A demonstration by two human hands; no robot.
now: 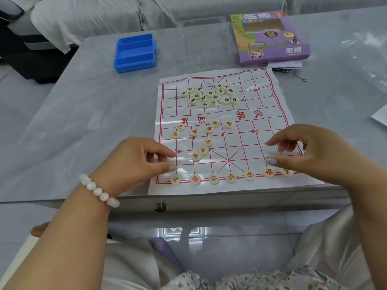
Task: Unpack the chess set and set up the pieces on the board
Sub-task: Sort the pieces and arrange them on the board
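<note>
A paper Chinese chess board (pixel 247 122) with red lines lies on the table. Several red-lettered round pieces (pixel 214 178) stand in a row along its near edge. More red pieces (pixel 194 132) lie loose near the river line. Black-lettered pieces (pixel 209 96) sit in a heap at the far end. My left hand (pixel 142 162) hovers over the board's near left corner, fingers apart, holding nothing, just above the leftmost piece (pixel 175 179). My right hand (pixel 303 149) hovers over the near right corner, fingers spread, empty, above the rightmost piece (pixel 287 172).
A blue plastic tray (pixel 135 52) sits at the far left of the table. The purple chess box (pixel 270 36) lies at the far right, with a clear plastic lid (pixel 201 40) between them. Small metal hooks (pixel 300 77) lie beside the box. A sofa runs behind the table.
</note>
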